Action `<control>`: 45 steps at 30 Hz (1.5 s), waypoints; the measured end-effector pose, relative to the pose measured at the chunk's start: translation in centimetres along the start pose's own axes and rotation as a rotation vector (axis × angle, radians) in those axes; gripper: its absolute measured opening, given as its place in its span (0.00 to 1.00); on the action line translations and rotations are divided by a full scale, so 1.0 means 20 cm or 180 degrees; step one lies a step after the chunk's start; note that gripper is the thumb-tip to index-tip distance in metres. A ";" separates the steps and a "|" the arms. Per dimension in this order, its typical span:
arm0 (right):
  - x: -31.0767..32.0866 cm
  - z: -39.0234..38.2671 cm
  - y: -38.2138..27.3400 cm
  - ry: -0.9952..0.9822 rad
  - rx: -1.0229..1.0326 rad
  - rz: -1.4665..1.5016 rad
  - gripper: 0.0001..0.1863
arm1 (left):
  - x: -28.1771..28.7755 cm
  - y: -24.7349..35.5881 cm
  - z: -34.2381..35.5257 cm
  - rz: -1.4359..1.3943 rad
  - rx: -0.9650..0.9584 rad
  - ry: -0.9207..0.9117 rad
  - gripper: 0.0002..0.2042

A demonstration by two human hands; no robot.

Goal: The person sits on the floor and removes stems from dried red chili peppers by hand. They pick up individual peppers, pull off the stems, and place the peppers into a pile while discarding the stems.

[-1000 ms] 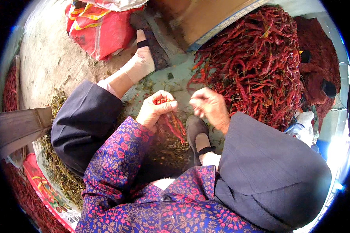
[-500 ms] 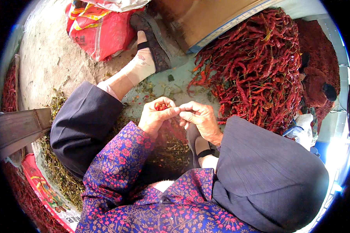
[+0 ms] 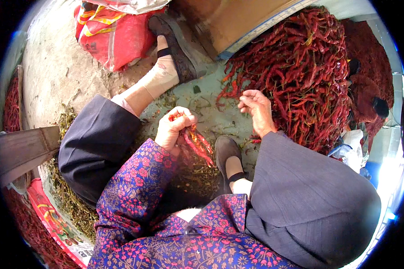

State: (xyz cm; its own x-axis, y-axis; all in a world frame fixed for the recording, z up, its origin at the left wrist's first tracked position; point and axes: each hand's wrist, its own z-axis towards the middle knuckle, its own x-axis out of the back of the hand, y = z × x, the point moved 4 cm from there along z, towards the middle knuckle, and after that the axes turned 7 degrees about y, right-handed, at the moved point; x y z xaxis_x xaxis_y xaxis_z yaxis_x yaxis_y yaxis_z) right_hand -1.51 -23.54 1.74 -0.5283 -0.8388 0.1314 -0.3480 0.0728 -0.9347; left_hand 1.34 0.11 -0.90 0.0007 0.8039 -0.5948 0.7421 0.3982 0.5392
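My left hand is closed around a small bunch of dried red chilies, whose long pods hang below the fingers toward my lap. Some red also shows between the curled fingers and the thumb. To the right, my right hand is raised beside the near left edge of a large heap of red chilies. Its fingers are loosely bent with the tips apart, and I see nothing in them. Under my left hand, chili stems and scraps lie between my legs.
A red sack lies beyond my outstretched left foot. A brown board borders the heap's far side. Dry stems are piled left of my knee, near a wooden beam. A white plastic bag sits at right.
My right hand has parted from the left and moved right and away from me, toward the heap. My left hand has drawn slightly nearer its bunch's hanging position, the pods now plainly visible.
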 end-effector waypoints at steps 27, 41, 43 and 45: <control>-0.09 -0.34 -0.26 -0.0561 0.2456 -0.1281 0.06 | -0.01 -0.03 0.01 -0.0019 0.0094 -0.0273 0.06; -0.35 -0.52 -0.16 -0.1131 0.2822 -0.1711 0.10 | -0.04 -0.02 -0.03 -0.0354 -0.0242 -0.0199 0.07; -0.35 -0.52 -0.15 -0.1176 0.2775 -0.1693 0.10 | -0.05 -0.03 -0.03 -0.0335 -0.0221 -0.0335 0.08; -0.35 -0.53 -0.15 -0.1216 0.2744 -0.1670 0.10 | -0.07 -0.02 -0.05 -0.0353 -0.0268 -0.0394 0.08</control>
State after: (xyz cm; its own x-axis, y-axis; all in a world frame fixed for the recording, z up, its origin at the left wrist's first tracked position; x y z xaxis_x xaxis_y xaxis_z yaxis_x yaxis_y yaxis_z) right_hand -5.01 -12.19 7.09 -0.1434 -0.7785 0.6111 0.2808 -0.6241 -0.7291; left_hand 0.40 -0.80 0.32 0.0084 0.6947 -0.7193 0.6834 0.5211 0.5113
